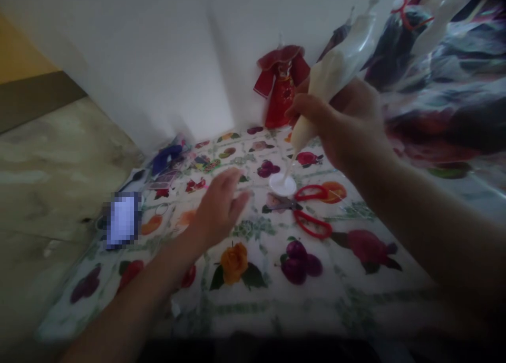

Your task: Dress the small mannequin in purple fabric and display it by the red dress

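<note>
My right hand (336,115) is closed round a white doll-like figure (332,73), tilted with its narrow end pointing down to the left. A thin stem runs from that end to a round white disc (282,184) low over the patterned tablecloth (253,294); whether the disc touches the cloth is unclear. Just beside the disc lie scissors (312,223) with red handles. My left hand (221,207) hovers left of the disc, fingers somewhat apart and blurred, holding nothing visible.
Against the white wall stands a red dress (282,86). A phone (122,221) lies at the table's left edge, with a dark blue item (166,158) behind it. Plastic-wrapped things (443,89) fill the right side.
</note>
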The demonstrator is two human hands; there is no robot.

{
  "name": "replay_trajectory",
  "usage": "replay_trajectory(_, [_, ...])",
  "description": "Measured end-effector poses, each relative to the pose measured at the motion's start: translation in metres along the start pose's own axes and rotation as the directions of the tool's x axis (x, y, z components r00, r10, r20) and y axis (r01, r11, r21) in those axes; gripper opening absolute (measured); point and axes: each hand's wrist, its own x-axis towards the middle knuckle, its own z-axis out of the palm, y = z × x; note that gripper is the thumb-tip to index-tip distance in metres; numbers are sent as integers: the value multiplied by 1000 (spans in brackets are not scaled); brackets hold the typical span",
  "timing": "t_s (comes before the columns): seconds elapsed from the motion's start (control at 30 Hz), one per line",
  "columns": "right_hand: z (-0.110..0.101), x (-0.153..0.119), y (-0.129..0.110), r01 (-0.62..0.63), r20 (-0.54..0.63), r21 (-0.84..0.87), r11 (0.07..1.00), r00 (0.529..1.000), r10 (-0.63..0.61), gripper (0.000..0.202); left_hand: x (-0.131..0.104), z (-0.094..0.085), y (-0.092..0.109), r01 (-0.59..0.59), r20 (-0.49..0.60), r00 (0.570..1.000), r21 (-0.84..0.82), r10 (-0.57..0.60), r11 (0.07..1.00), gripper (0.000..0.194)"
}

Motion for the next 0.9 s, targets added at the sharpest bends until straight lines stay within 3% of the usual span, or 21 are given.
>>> replay_trajectory(0.1, [-1,1,0,4,-2,-20,1000,1000,-4,7,-31,19,-6,-73,247,969,239,13,968,65])
replay_trajectory(0.27, [0,-1,3,-28,-18,-97,995,999,26,8,-50,38,-22,-76,393,918,318,-58,945,76])
replay_trajectory(0.6, [1,-4,-3,-115,-12,-97,989,993,114,14,-48,31,-30,7,480,857,350,-186,937,82])
replay_trajectory(0.73, [0,-5,-3,-137,-9,-103,985,991,137,17,-49,28,-36,20,453,870,361,-194,932,80])
replay_trajectory(0.9, [1,-7,-5,-203,-6,-94,975,979,204,24,-51,29,-33,-49,440,889,369,-128,928,77])
